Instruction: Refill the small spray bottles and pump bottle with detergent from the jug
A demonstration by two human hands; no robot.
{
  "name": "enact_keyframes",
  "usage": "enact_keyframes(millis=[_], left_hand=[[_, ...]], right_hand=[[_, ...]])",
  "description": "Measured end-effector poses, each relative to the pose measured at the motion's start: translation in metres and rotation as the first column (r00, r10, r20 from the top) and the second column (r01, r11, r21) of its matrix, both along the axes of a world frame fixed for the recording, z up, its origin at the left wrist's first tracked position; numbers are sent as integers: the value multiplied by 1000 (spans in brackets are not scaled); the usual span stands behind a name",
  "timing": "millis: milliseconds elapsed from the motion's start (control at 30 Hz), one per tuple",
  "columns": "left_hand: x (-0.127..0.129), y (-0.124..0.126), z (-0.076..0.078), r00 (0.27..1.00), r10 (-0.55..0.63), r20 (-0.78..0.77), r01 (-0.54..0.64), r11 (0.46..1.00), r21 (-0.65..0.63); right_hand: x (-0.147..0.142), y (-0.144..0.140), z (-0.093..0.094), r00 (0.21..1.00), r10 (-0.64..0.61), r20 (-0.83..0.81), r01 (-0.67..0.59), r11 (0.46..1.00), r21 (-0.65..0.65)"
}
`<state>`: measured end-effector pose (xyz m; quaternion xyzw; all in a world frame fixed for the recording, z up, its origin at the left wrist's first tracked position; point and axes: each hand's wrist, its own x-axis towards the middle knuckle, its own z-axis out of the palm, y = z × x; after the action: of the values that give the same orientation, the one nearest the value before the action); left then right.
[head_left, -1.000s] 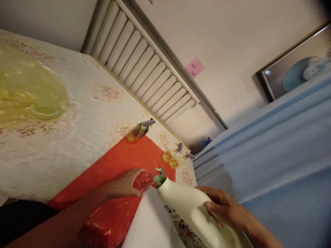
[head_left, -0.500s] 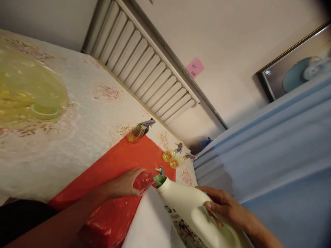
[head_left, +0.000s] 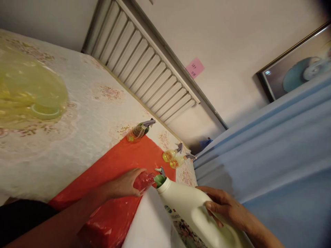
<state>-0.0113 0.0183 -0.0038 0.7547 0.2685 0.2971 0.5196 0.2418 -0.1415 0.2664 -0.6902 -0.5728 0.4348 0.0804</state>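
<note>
Bottle and jug brought mouth to mouth; clock directions are taken from the small bottle. The left hand (head_left: pixel 127 184), at 9 o'clock, was wrapped around the small bottle (head_left: pixel 141 182), which was held over the red sheet (head_left: pixel 126 156); the grip lay on the body, presumably to leave the neck free. The right hand (head_left: pixel 224 205), between 3 and 4 o'clock, grasped the handle of the white jug (head_left: pixel 184 199), a hold suited, it would seem, to a bulky vessel needing fine control of tilt. The jug's green spout (head_left: pixel 159 180) faced the bottle's neck, probably so that little could miss; whether they touched, or liquid ran, could not be told. A spray head (head_left: pixel 162 171) showed at 2 o'clock, loose or attached being unclear. Farther out at 2 o'clock stood two yellow spray bottles (head_left: pixel 173 159), and at 12 a darker spray bottle (head_left: pixel 139 132), perhaps kept aside for elbow room. The sheet likely shielded the flowered tablecloth (head_left: pixel 85 134). A yellow bag (head_left: pixel 28 86) lay well apart at 10 o'clock.
</note>
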Motion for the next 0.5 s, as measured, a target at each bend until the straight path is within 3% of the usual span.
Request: enact_keyframes(millis=[500], left_hand=[[-1,0,1,1000,-11,1,11,1000,-6]], right_hand=[[-3,0,1,1000,-1,24,1,1000,7]])
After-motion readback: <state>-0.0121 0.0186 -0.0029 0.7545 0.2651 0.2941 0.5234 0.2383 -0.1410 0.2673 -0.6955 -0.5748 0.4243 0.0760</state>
